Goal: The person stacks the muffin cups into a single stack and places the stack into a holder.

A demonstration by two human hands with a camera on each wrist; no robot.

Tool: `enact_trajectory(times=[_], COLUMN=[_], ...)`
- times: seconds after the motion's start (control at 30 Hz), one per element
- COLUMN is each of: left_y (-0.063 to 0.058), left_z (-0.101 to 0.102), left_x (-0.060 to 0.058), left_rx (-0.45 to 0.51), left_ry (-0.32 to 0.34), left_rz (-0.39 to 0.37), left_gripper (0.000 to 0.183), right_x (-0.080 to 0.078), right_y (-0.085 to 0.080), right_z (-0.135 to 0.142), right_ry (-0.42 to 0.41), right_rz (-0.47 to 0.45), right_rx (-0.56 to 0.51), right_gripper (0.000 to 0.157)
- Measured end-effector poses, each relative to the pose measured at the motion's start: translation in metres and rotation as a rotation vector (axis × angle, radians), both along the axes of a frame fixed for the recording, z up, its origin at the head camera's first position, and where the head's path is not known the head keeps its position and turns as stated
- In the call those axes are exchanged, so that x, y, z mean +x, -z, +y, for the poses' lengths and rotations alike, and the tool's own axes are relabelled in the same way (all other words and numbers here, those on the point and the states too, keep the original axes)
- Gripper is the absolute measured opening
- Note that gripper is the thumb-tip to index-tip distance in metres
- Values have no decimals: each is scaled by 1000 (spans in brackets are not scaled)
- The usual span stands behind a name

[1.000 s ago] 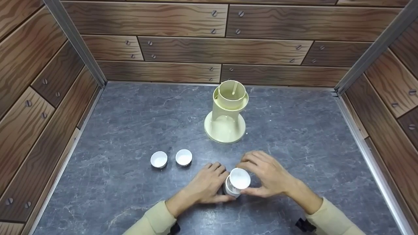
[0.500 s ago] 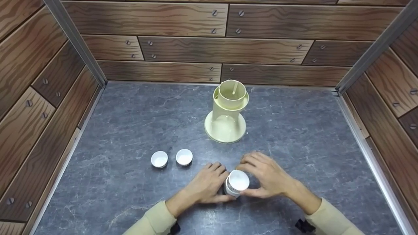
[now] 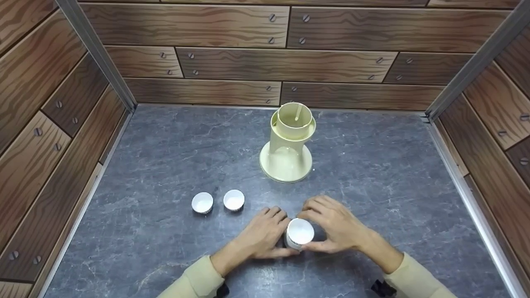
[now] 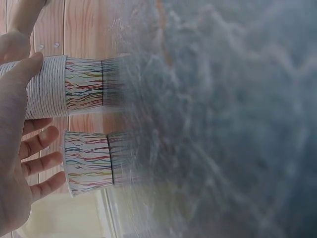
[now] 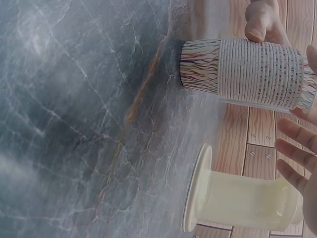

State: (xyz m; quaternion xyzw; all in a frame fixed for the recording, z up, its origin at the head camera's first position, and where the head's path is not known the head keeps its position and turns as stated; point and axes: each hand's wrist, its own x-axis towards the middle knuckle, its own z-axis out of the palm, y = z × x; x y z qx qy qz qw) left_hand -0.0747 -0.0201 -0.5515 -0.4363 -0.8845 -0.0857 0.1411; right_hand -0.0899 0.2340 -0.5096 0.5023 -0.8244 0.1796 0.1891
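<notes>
One upright stack of paper cups (image 5: 260,73) stands on the grey table (image 3: 372,174), close in front of me. My left hand (image 3: 265,235) grips its side between thumb and forefinger; my right hand (image 3: 334,225) pinches the top cup (image 3: 300,231). One loose cup (image 3: 202,203) and a second loose cup (image 3: 234,200) sit to the left, and a cream stand (image 3: 286,142) is farther back.

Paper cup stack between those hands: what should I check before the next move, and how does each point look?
1. Cup stack upright on the table: ok.
2. Left hand gripping the stack's side: ok.
3. Right hand pinching the top cup: ok.
4. Top cup fully nested: not ok; its printed wall shows above the rims in the right wrist view.
5. Pale yellow stand apart from both hands: ok.
6. Exact cup count: cannot tell.
</notes>
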Motion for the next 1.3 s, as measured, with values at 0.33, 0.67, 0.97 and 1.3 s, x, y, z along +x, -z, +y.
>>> enact_trajectory(times=[0.33,0.67,0.97,1.3], left_y=[0,-2,0,0], left_z=[0,0,0,0], left_x=[0,-1,0,-1], left_rx=[-13,-35,-16,-20], left_ry=[0,-3,1,4], left_rz=[-1,-16,-17,3], left_gripper=[70,71,69,70], right_x=[2,2,4,5], right_y=[5,9,12,14], right_z=[0,0,1,0], right_ry=[8,11,23,25], right_rz=[-10,-39,-50,-46], right_rx=[-6,-24,-19,-22], right_gripper=[61,60,59,60])
